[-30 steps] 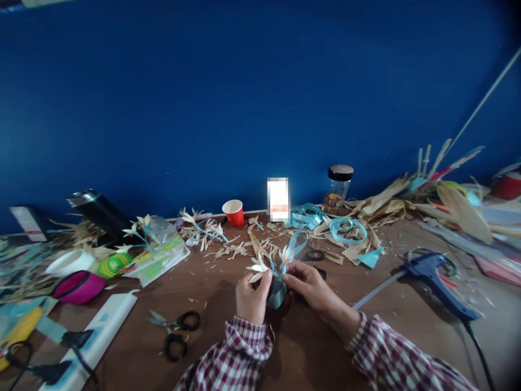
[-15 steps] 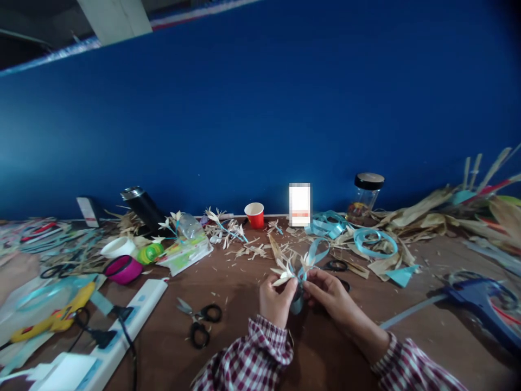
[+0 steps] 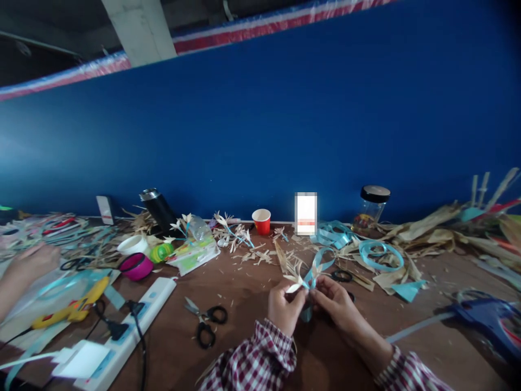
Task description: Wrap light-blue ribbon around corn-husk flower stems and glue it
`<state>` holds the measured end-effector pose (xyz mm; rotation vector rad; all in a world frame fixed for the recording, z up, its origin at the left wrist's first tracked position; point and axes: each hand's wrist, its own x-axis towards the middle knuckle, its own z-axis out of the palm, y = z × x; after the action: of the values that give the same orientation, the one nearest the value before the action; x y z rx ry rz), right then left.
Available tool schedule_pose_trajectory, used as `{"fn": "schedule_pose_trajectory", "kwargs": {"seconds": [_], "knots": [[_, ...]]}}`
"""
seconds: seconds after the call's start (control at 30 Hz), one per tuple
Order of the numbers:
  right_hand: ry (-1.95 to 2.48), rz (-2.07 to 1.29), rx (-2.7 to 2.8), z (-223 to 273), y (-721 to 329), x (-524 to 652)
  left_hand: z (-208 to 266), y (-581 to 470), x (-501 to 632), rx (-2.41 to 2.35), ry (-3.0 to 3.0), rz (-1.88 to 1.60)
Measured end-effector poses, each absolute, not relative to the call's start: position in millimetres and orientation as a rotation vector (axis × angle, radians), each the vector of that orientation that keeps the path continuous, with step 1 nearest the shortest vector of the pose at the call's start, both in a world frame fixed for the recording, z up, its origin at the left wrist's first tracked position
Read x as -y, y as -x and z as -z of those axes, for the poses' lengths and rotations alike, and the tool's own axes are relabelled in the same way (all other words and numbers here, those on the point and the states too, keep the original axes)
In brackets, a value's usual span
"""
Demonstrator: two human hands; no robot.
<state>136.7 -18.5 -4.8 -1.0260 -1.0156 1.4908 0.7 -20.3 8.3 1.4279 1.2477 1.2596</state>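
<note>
Two pale flowers [image 3: 294, 281] with blue ribbon [image 3: 317, 260] pinched in left hand [image 3: 284, 308] and right hand [image 3: 334, 300]; scissors [image 3: 202, 316] lying nearby.

My hands [image 3: 286, 310]: two
Flowers [image 3: 296, 282] I hold: two
Co-worker's hand [image 3: 37, 263]: one
Scissors [image 3: 199, 316]: I see at least two
Glue guns [image 3: 79, 308]: two
Power strip [image 3: 158, 297]: one
Red cup [image 3: 262, 225]: one
Jar [image 3: 371, 207]: one
</note>
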Motion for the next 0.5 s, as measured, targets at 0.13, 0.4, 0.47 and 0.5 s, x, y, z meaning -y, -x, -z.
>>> {"fn": "schedule_pose_trajectory", "kwargs": {"seconds": [0.13,0.4,0.47,0.5], "knots": [[1.033,-1.485,0.979,9.1,-138.1,15.7,-5.3,6.2,20.9,-1.25,-1.388,-1.153],[1.024,-1.473,0.968,11.9,-136.1,15.3,-40.6,92.9,-48.6,-1.56,-1.227,-1.416],[1.028,-1.466,0.95,12.1,-136.1,14.7,-47.4,96.2,-57.4,-1.562,-1.242,-1.422],[1.029,-1.461,0.938,12.4,-136.1,14.4,-47.8,92.3,-57.9,-1.547,-1.262,-1.406]]}}
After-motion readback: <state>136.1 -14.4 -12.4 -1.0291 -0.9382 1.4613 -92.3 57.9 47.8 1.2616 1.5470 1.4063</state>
